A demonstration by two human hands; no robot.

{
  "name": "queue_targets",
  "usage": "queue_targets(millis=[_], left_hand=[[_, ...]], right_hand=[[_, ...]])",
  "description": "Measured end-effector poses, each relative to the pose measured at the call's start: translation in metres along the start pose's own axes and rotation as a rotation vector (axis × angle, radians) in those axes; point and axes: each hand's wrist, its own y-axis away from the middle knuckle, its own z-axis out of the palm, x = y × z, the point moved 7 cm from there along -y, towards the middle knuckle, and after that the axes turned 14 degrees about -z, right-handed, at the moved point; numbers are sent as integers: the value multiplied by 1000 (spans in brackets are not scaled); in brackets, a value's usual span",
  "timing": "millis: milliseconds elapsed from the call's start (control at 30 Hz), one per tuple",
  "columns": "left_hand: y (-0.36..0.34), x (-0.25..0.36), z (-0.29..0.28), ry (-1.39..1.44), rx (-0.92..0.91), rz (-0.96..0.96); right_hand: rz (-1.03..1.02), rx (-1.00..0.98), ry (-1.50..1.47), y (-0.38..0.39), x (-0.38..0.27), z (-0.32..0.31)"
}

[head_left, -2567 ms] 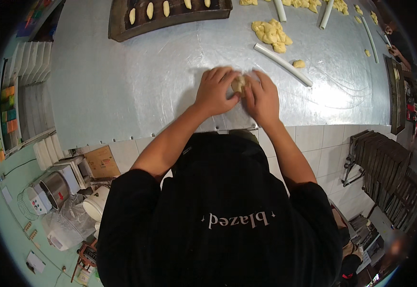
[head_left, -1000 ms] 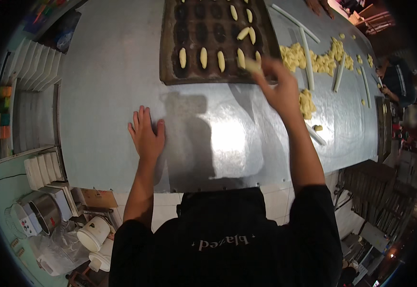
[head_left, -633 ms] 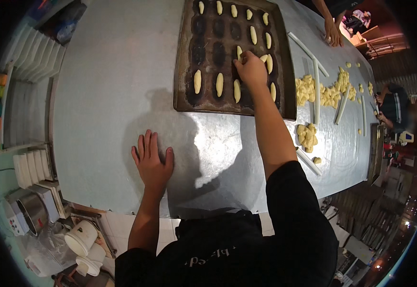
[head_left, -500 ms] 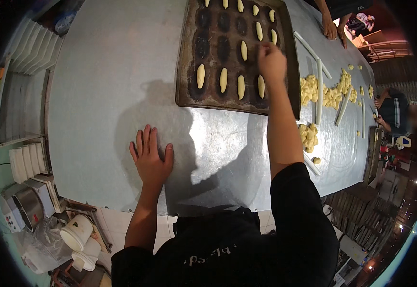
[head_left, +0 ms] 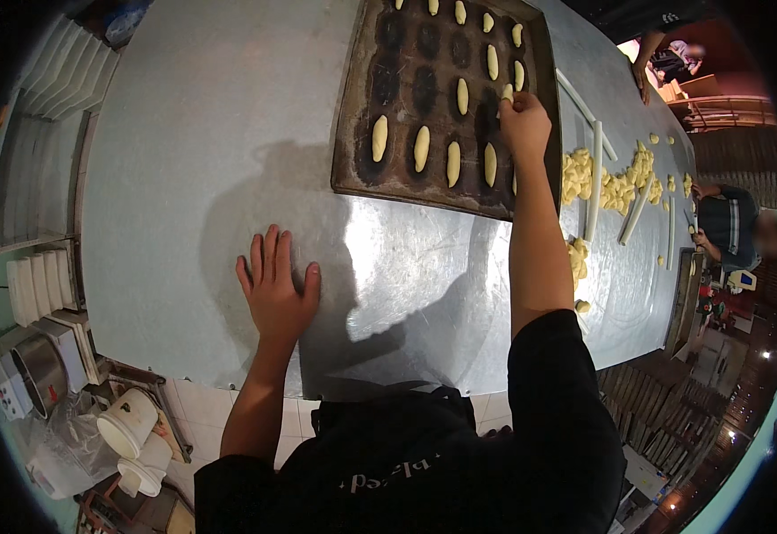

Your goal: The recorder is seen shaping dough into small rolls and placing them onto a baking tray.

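My left hand (head_left: pixel 275 285) lies spread on the metal table (head_left: pixel 166 214), holding nothing. My right hand (head_left: pixel 524 125) reaches over a dark, worn baking tray (head_left: pixel 344 169), its fingers closed around a small pale dough stick (head_left: pixel 507 92) above one of the tray's shallow hollows. Other dough sticks (head_left: pixel 461 96) lie singly in hollows along the back, right and front of the tray; several dark hollows at the middle left hold none. Part of the right side of the tray is hidden by my hand and forearm.
Yellow dough clusters (head_left: pixel 620 187) and white rods (head_left: pixel 595 182) lie right of the tray. A co-worker (head_left: pixel 731 227) works at the table's right end; another person's hand (head_left: pixel 642 76) rests at the back edge. A shelf (head_left: pixel 23 196), a steel bowl (head_left: pixel 36 378) and white buckets (head_left: pixel 126 423) are at left.
My hands were together on dough near the front edge; they have parted, left flat on the table, right carried out over the tray and shifted rightward there. The view has shifted, showing more tray.
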Motion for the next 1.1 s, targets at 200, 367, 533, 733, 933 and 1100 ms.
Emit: queue_targets(millis=[200,367,533,733,933,1100], left_hand=[[-2,7,4,11,3,27],[-1,4,1,4,1,11],[-2,5,1,18,-1,10],[-2,5,1,6,15,17],[-2,5,1,15,17,13],[-1,4,0,9,1,1]], right_hand=[[-242,-91,253,0,12,23],[-236,-71,252,8,-3,14],[-57,20,109,-14,57,-14],[19,-141,177,-10,54,0],[-46,-98,167,-11,62,-7],[-182,107,237,-4,7,-15]])
